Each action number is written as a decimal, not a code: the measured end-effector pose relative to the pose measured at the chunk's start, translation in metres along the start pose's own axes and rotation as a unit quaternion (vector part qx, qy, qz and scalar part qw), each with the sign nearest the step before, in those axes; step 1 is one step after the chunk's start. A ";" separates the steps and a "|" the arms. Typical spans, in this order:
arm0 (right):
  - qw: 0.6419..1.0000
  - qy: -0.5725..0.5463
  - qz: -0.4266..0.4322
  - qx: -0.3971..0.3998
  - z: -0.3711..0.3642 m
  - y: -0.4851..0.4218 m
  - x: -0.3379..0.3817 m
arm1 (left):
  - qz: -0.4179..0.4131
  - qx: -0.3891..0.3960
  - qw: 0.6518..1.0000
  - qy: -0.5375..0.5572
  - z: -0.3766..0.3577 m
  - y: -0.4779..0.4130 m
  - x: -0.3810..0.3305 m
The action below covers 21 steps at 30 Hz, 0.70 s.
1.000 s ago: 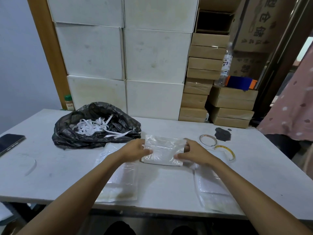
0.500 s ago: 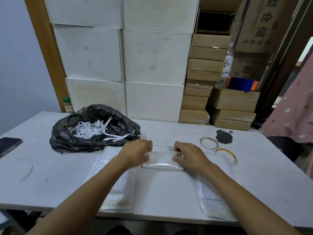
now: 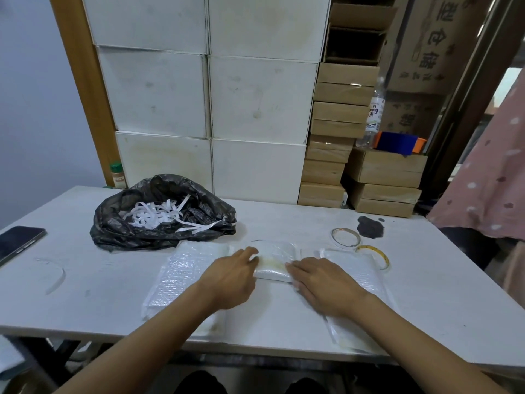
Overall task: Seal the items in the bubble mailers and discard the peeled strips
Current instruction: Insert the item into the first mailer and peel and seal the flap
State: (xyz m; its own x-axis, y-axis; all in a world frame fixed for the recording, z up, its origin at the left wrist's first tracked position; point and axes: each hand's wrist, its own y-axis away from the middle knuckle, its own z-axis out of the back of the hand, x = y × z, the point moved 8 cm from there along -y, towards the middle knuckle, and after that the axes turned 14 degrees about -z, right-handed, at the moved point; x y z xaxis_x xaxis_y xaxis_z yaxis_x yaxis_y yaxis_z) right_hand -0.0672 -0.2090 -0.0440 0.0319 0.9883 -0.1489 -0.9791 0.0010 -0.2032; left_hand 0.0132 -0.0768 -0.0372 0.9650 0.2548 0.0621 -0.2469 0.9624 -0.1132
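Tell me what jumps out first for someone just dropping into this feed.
Both hands, left hand and right hand, press flat on a small bubble mailer at the table's middle. Behind them to the left, a black bag holds white peeled strips.

packing stockroom, stacked cartons point(image 3: 338, 129), mailers point(image 3: 181, 277)
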 end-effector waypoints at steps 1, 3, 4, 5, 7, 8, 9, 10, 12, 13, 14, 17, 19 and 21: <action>1.000 -0.012 -0.013 0.019 0.000 0.001 -0.001 | 0.009 0.018 1.000 0.022 -0.003 0.000 -0.004; 0.993 -0.079 -0.054 0.069 0.002 -0.001 -0.007 | 0.007 0.014 0.999 0.030 0.000 -0.001 -0.009; 0.983 -0.130 -0.087 0.097 0.004 -0.004 -0.014 | 0.000 0.012 1.000 0.021 0.001 -0.002 -0.011; 0.968 -0.189 -0.121 0.113 0.007 -0.008 -0.023 | -0.007 0.014 1.000 0.006 0.000 -0.003 -0.012; 0.938 -0.284 -0.188 0.060 0.019 -0.020 -0.053 | -0.019 0.022 1.000 -0.011 -0.002 -0.003 -0.013; 0.931 -0.286 -0.228 0.016 0.023 -0.026 -0.075 | -0.019 0.025 0.999 -0.011 -0.005 -0.004 -0.012; 0.926 -0.262 -0.272 -0.020 0.026 -0.031 -0.099 | -0.020 0.023 1.000 -0.006 -0.006 -0.004 -0.012; 0.923 -0.217 -0.316 -0.034 0.026 -0.034 -0.122 | -0.021 0.015 1.000 -0.003 -0.006 -0.005 -0.012; 0.919 -0.106 -0.379 0.011 0.020 -0.041 -0.155 | -0.024 0.000 1.000 -0.004 -0.005 -0.006 -0.012; 0.910 -0.065 -0.405 0.056 0.013 -0.041 -0.167 | -0.024 -0.004 1.000 -0.003 -0.005 -0.007 -0.013; 0.900 -0.045 -0.424 0.096 0.005 -0.042 -0.175 | -0.023 -0.007 1.000 0.002 -0.006 -0.007 -0.013; 0.881 -0.059 -0.444 0.151 -0.015 -0.047 -0.185 | -0.042 -0.031 0.998 -0.035 -0.001 -0.005 -0.012; 0.876 -0.115 -0.446 0.144 -0.022 -0.051 -0.183 | -0.063 -0.063 0.992 -0.086 0.002 -0.004 -0.014; 0.883 -0.136 -0.429 0.132 -0.023 -0.055 -0.178 | -0.069 -0.078 0.989 -0.102 0.001 -0.004 -0.019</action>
State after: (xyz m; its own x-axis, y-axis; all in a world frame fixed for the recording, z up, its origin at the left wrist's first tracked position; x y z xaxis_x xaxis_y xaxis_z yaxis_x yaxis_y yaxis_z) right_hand -0.0142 -0.3887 -0.0286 0.7701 0.6070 0.1962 -0.6324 0.7668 0.1100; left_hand -0.0041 -0.0852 -0.0371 0.9465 0.1508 0.2852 -0.0815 0.9671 -0.2411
